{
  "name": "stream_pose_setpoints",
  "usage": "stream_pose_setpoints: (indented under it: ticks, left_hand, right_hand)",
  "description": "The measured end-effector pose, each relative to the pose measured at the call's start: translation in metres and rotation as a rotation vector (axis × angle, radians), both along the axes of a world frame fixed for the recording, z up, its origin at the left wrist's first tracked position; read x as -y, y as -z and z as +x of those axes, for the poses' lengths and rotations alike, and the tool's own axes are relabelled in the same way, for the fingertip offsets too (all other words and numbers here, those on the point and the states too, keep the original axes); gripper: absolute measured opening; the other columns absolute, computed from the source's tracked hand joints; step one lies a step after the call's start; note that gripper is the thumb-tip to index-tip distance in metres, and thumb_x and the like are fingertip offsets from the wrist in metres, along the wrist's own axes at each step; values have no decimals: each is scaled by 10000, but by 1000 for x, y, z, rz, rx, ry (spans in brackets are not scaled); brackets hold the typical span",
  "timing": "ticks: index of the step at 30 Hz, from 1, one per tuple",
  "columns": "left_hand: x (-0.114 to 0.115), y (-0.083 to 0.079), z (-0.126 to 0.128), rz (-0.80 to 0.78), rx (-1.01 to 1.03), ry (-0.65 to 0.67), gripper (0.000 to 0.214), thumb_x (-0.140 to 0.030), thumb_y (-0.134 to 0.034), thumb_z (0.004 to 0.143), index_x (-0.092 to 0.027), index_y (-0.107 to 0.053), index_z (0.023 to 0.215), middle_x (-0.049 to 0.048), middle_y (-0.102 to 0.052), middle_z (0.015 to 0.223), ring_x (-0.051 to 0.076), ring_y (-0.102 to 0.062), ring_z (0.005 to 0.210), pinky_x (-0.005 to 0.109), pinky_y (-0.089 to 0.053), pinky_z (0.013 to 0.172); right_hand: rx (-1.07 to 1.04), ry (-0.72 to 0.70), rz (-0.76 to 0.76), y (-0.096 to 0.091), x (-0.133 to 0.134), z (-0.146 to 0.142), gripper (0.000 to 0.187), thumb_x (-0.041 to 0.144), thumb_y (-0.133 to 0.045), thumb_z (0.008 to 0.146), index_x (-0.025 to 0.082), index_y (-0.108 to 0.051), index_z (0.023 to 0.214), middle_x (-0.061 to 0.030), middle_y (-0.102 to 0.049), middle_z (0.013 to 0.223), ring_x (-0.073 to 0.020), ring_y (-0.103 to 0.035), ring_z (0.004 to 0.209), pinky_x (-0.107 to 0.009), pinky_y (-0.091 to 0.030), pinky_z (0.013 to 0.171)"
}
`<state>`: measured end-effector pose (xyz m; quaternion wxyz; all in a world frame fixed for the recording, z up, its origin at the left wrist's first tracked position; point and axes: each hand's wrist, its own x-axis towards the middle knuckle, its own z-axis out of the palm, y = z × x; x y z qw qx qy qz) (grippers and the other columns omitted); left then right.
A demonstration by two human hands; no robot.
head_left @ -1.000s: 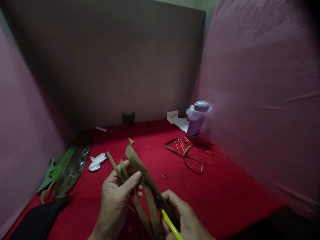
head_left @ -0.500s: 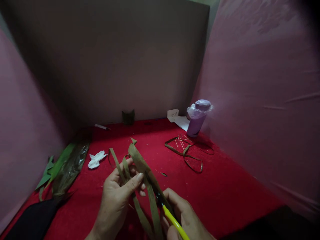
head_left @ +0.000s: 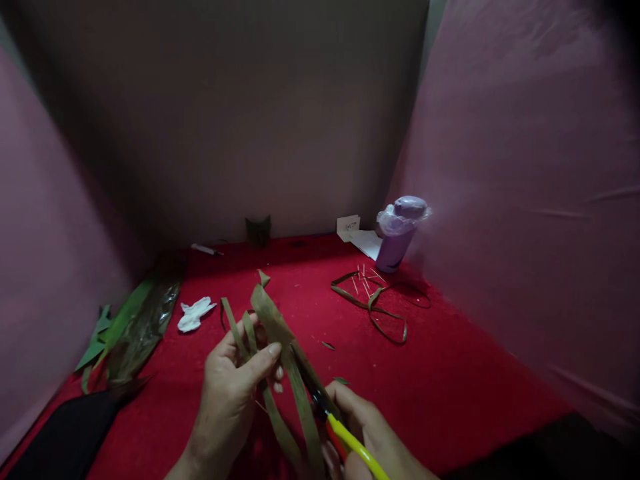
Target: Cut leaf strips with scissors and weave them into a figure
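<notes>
Several long olive-green leaf strips (head_left: 301, 393) are pinched between the thumb and fingers of my left hand (head_left: 237, 383). Their upper ends stick up past the fingertips, and the lower ends hang toward me. My right hand (head_left: 363, 427) is closed around scissors (head_left: 350, 440) with yellow and red handles. The dark blades lie along the widest leaf piece (head_left: 270, 317), a slit running up it between the blades. Part of the right fingers is hidden behind the handles. A small leaf scrap (head_left: 263, 279) shows beyond the strips.
On the red cloth (head_left: 450, 380) at right lie thin brown strips (head_left: 387, 317), toothpicks (head_left: 364, 280) and a purple cup (head_left: 395, 247) beside white papers (head_left: 367, 242). At left are crumpled tissue (head_left: 196, 314), large leaves (head_left: 145, 327) and black cloth (head_left: 65, 433). Pink walls (head_left: 525, 200) flank both sides.
The scissors' handles have opened apart, and red now shows under the yellow. The leaf's upper end has shifted slightly left. A small green scrap now shows beside my right hand.
</notes>
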<state>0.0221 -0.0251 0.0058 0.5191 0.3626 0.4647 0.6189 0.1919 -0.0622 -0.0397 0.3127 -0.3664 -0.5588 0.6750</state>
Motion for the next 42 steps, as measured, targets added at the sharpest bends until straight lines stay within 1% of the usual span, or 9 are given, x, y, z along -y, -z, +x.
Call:
stream_pose_setpoints:
  ticks: [5, 13, 16, 20, 23, 30, 34, 38, 42]
  left_hand:
    - [1, -3, 1, -2, 12, -12, 326, -162, -744, 591, -194, -607, 885, -70, -559, 551, 82, -508, 388, 182, -440, 338]
    - [3, 3, -3, 8, -11, 58, 298, -177, -736, 619, -203, -612, 888, -63, -549, 591, 86, -515, 396, 196, -449, 334]
    - [4, 1, -3, -9, -22, 92, 293, -189, -741, 612, -205, -615, 877, -62, -548, 588, 91, -519, 400, 206, -463, 338]
    - [6, -2, -2, -14, -33, 75, 322, -198, -747, 600, -202, -619, 895, -54, -566, 595, 90, -516, 391, 204, -457, 330]
    - [6, -3, -2, -32, -25, 79, 327, -191, -754, 587, -195, -617, 883, -53, -566, 599, 93, -521, 389, 209, -457, 333]
    - [5, -3, -2, -37, -12, 74, 354, -197, -756, 576, -199, -615, 901, -45, -583, 599, 101, -529, 385, 216, -456, 334]
    - [5, -4, -2, -24, -25, 41, 330, -209, -751, 579, -184, -617, 879, -49, -557, 550, 94, -509, 377, 196, -434, 322]
    - [4, -2, -4, -37, -47, 108, 302, -208, -747, 603, -203, -600, 866, -55, -556, 563, 98, -514, 395, 210, -450, 340]
    - [4, 4, -5, -27, -64, 141, 260, -221, -740, 634, -216, -597, 851, -61, -540, 575, 87, -501, 416, 205, -458, 350]
  right_hand:
    - [45, 22, 3, -2, -1, -3, 358, 307, -710, 629, 197, -419, 805, 90, -358, 584, -43, -311, 485, -163, -264, 438]
    - [-68, -8, -79, -6, -2, -9, 625, 604, -743, 498, 213, -364, 806, 96, -346, 580, -37, -356, 445, -164, -250, 414]
    - [-24, 23, -25, -6, -2, -10, 635, 663, -706, 497, 213, -355, 774, 97, -339, 561, -33, -306, 432, -169, -210, 401]
    - [130, 103, 143, -4, -1, -9, 640, 717, -669, 476, 198, -376, 709, 95, -319, 511, -42, -259, 446, -188, -179, 397]
    - [148, 121, 189, -3, -1, -9, 617, 731, -629, 522, 195, -388, 711, 102, -279, 488, -46, -224, 446, -199, -169, 401]
    - [174, 161, 209, -2, -2, -9, 506, 485, -754, 546, 202, -348, 652, 112, -197, 484, -44, -162, 458, -208, -126, 405]
    - [139, 147, 140, -4, -2, -9, 417, 342, -756, 558, 199, -389, 696, 115, -234, 490, -45, -186, 464, -200, -151, 411]
    - [156, 116, 87, -9, -1, -8, 348, 141, -713, 547, 191, -418, 723, 110, -287, 516, -45, -229, 472, -182, -183, 412]
    - [164, 100, 88, -12, -2, -7, 365, 117, -719, 527, 190, -443, 755, 111, -308, 519, -43, -245, 471, -176, -185, 410]
